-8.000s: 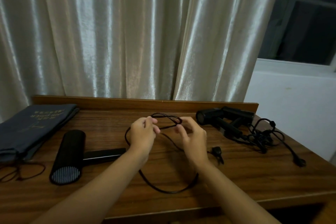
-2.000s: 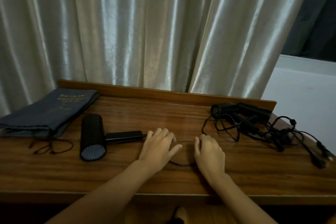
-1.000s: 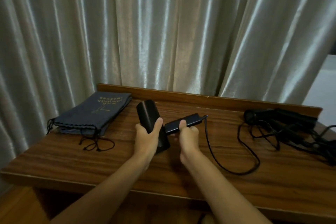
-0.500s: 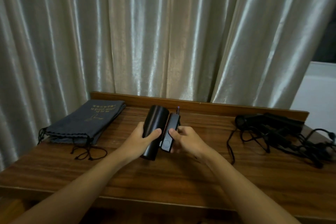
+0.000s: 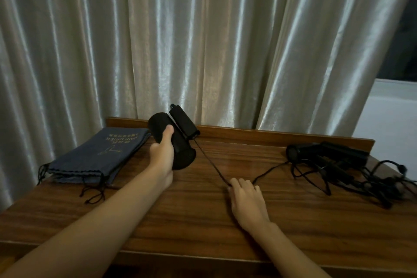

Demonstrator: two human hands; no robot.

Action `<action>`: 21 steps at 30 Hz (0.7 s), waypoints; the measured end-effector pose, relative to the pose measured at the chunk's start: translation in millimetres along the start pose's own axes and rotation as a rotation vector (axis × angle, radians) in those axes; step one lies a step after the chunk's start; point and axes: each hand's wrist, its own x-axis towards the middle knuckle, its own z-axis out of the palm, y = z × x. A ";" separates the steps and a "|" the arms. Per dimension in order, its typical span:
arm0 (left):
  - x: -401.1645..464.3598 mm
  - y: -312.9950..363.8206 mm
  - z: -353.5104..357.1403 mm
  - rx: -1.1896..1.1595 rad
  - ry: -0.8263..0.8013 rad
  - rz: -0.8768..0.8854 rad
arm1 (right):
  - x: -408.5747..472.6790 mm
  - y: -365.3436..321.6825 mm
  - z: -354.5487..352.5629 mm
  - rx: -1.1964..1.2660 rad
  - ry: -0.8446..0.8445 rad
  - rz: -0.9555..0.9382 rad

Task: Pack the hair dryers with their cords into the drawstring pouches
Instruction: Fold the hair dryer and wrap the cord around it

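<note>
Left hand (image 5: 163,157): wrapped round the barrel of the folded hair dryer (image 5: 172,140), held off the table just left of the frame's centre, handle folded alongside the barrel.
Right hand (image 5: 246,198): lay low on the table right of centre, fingers curled down over the cord (image 5: 211,162); it seemed to pinch or pin the cord, though the contact itself was hidden under the fingers.
Cord: ran taut from the handle's end down to the right hand, then trailed on toward the right.
Pouches (image 5: 97,157): dark blue drawstring pouches stacked flat at the left of the table (image 5: 203,228), mouths and loose strings facing the viewer, apart from both hands.
Other dryers (image 5: 325,153): black, at the right of the frame in a tangle of cords (image 5: 352,178).
Step in hand: likely gathering the cord. It would go best coiled in even loops against the handle, plug end tucked in, kept clear of the tangle at right so nothing snags, before a pouch mouth is opened.
Writing: gold print on the top pouch read "HAIR DRIER", upside down from this view; the smaller line and logo could not be made out.
Curtain (image 5: 203,40): pale, glossy, behind the table.
</note>
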 end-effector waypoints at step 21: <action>-18.8 -27.9 -17.9 0.646 -0.511 0.247 | 87.4 -8.7 -98.0 0.178 0.336 -0.353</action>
